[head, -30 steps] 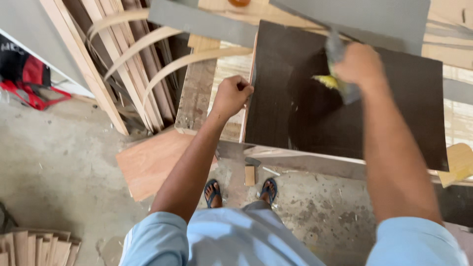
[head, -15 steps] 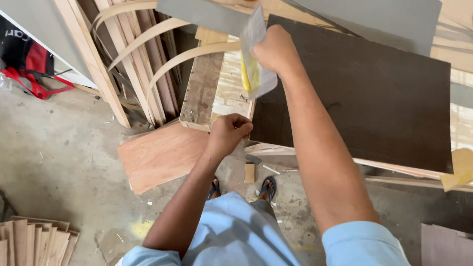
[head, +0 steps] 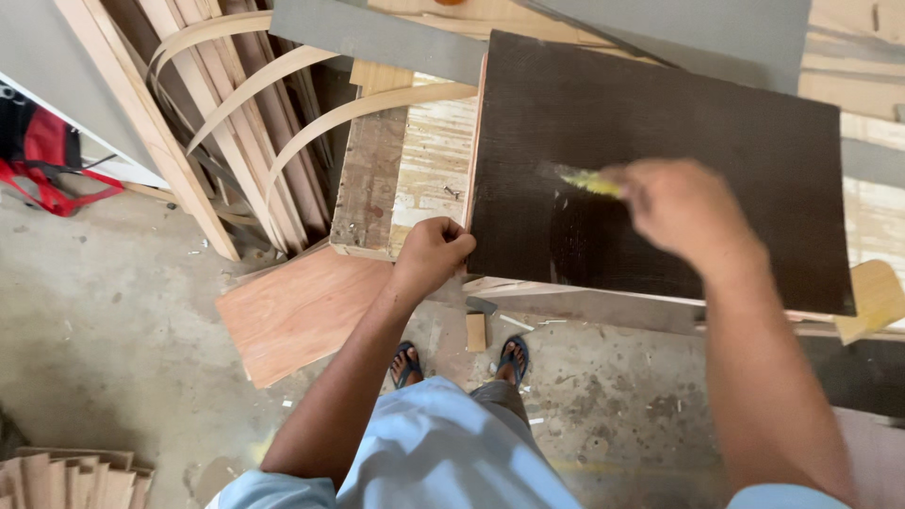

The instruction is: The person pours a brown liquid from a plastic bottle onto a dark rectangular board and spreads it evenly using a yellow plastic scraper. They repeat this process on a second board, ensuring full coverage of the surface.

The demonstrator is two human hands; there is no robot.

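Note:
A dark brown board [head: 660, 123] lies flat on a rough wooden bench [head: 415, 170]. My left hand [head: 432, 254] grips the board's near left edge, fingers curled over it. Over the middle of the board, my right hand [head: 674, 207] is blurred by motion and holds a flat spreader with yellow glue on it [head: 586, 181]; its tip touches the board. A thin glossy smear shows on the dark surface around the tip.
Curved bent wood strips [head: 273, 85] and long battens lean at the left. A reddish plywood offcut [head: 302, 311] lies on the concrete floor near my sandalled feet. A red and black bag [head: 42, 141] sits far left. Veneer pieces are stacked at bottom left.
My right hand has swung from the board's upper left corner down to its middle with the spreader. The left hand stays on the board's edge.

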